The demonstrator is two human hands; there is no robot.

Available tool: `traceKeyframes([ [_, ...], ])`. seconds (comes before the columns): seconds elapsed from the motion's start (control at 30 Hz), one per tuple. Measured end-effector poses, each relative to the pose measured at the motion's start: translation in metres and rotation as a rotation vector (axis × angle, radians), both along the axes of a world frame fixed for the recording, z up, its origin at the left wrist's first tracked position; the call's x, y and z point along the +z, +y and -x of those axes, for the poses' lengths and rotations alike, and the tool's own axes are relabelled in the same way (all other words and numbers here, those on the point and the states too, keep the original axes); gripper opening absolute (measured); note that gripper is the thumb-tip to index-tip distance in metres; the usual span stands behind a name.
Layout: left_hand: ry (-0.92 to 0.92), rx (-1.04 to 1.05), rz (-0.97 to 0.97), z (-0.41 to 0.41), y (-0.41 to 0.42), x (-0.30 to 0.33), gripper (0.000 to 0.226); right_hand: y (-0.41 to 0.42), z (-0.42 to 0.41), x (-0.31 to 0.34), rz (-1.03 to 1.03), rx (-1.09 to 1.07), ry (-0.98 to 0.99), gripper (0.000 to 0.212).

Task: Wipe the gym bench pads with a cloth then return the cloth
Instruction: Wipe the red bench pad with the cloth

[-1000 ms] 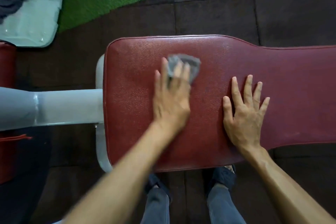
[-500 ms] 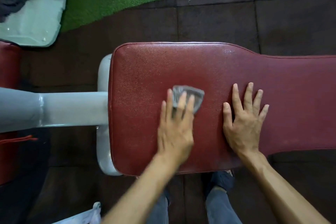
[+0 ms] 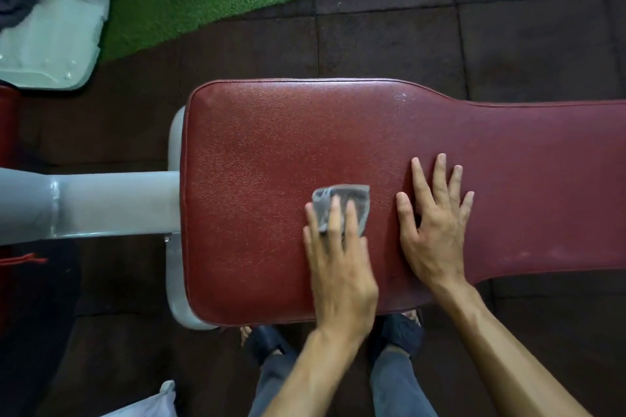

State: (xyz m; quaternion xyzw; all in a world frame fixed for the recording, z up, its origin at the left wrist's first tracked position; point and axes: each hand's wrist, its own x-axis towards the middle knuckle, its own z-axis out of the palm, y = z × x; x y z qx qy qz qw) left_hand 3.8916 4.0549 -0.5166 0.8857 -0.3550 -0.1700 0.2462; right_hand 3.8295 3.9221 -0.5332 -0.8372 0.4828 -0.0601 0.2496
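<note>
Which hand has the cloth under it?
The left hand. Its fingers press the small grey cloth flat on the red bench pad. The right hand lies beside it, spread flat on the bare pad, with nothing under it.

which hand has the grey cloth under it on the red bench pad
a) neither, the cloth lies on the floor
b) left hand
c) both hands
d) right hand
b: the left hand presses the grey cloth flat on the red bench pad, while the right hand rests bare on the pad beside it.
</note>
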Motion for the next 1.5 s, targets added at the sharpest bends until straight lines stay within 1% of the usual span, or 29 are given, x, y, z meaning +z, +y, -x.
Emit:
traceKeyframes([
  [0.1, 0.232, -0.044, 0.071, -0.030, -0.050, 0.010, 0.056, 0.000, 0.012, 0.010, -0.108, -0.049, -0.201, 0.056],
  [0.13, 0.277, -0.085, 0.116, -0.041, -0.053, 0.014, 0.055, 0.003, 0.013, 0.014, -0.115, -0.057, -0.237, 0.056],
  [0.17, 0.272, -0.114, 0.166, -0.053, -0.050, 0.017, 0.054, 0.005, 0.012, 0.018, -0.101, -0.048, -0.254, 0.056],
  [0.23, 0.158, -0.099, 0.235, -0.077, -0.035, 0.017, 0.054, 0.012, -0.005, 0.024, -0.045, 0.012, -0.239, 0.058],
  [0.27, 0.093, -0.063, 0.224, -0.089, -0.024, 0.012, 0.054, 0.015, -0.019, 0.024, -0.027, 0.042, -0.216, 0.060],
  [0.33, -0.005, -0.005, 0.133, -0.105, -0.005, 0.003, 0.053, 0.026, -0.053, 0.019, -0.004, 0.073, -0.140, 0.066],
  [0.4, -0.105, -0.045, 0.013, -0.109, 0.004, -0.004, 0.054, 0.043, -0.074, 0.011, 0.045, 0.059, -0.045, 0.066],
  [0.47, -0.218, -0.112, -0.084, -0.105, 0.004, -0.009, 0.055, 0.060, -0.066, 0.006, 0.063, 0.062, -0.010, 0.060],
  [0.53, -0.283, -0.122, -0.137, -0.102, 0.003, -0.010, 0.057, 0.069, -0.035, 0.003, 0.069, 0.152, -0.003, 0.057],
  [0.6, -0.314, -0.113, -0.165, -0.100, 0.002, -0.011, 0.061, 0.064, 0.002, 0.003, 0.062, 0.162, 0.021, 0.056],
  [0.67, -0.330, -0.138, -0.184, -0.097, -0.003, -0.013, 0.064, 0.039, 0.025, 0.002, 0.036, 0.018, 0.044, 0.057],
  [0.77, -0.341, -0.198, -0.174, -0.093, -0.028, -0.015, 0.064, -0.023, 0.002, -0.005, 0.039, -0.212, 0.041, 0.060],
  [0.83, -0.328, -0.219, -0.138, -0.092, -0.048, -0.016, 0.064, -0.047, -0.032, -0.005, 0.051, -0.255, 0.001, 0.060],
  [0.9, -0.325, -0.216, -0.112, -0.097, -0.063, -0.018, 0.062, -0.034, -0.047, -0.003, 0.052, -0.139, -0.067, 0.055],
  [0.97, -0.318, -0.211, -0.106, -0.100, -0.064, -0.019, 0.060, 0.015, -0.020, 0.002, 0.029, 0.058, -0.062, 0.053],
  [1.0, -0.313, -0.209, -0.106, -0.099, -0.063, -0.019, 0.060, 0.040, 0.007, 0.004, 0.025, 0.106, -0.035, 0.052],
  [1.03, -0.303, -0.207, -0.104, -0.097, -0.063, -0.018, 0.060, 0.055, 0.036, 0.008, 0.011, 0.093, -0.016, 0.052],
  [1.07, -0.289, -0.212, -0.102, -0.094, -0.065, -0.016, 0.060, 0.053, 0.061, 0.008, -0.007, 0.033, -0.009, 0.052],
  [1.13, -0.283, -0.260, -0.094, -0.083, -0.071, -0.016, 0.060, 0.009, 0.081, 0.003, -0.054, -0.129, 0.016, 0.052],
  [1.2, -0.299, -0.304, -0.101, -0.066, -0.086, -0.019, 0.060, -0.058, 0.062, -0.005, -0.049, -0.283, 0.043, 0.053],
  [1.27, -0.305, -0.309, -0.109, -0.045, -0.107, -0.021, 0.060, -0.106, 0.033, -0.006, -0.026, -0.364, 0.043, 0.056],
  [1.3, -0.303, -0.317, -0.102, -0.033, -0.118, -0.022, 0.059, -0.114, 0.026, -0.007, -0.014, -0.344, 0.030, 0.056],
  [1.33, -0.303, -0.331, -0.095, -0.020, -0.132, -0.024, 0.058, -0.113, 0.027, -0.008, -0.003, -0.266, 0.002, 0.055],
  [1.37, -0.308, -0.340, -0.094, -0.008, -0.145, -0.026, 0.058, -0.107, 0.037, -0.009, 0.002, -0.143, -0.024, 0.055],
  [1.43, -0.327, -0.307, -0.111, 0.014, -0.171, -0.030, 0.057, -0.093, 0.083, -0.012, 0.012, 0.106, -0.010, 0.054],
  [1.47, -0.339, -0.275, -0.126, 0.024, -0.182, -0.031, 0.057, -0.095, 0.116, -0.015, 0.022, 0.155, 0.011, 0.054],
  [1.5, -0.347, -0.252, -0.142, 0.035, -0.192, -0.032, 0.058, -0.106, 0.151, -0.018, 0.026, 0.116, 0.023, 0.054],
])
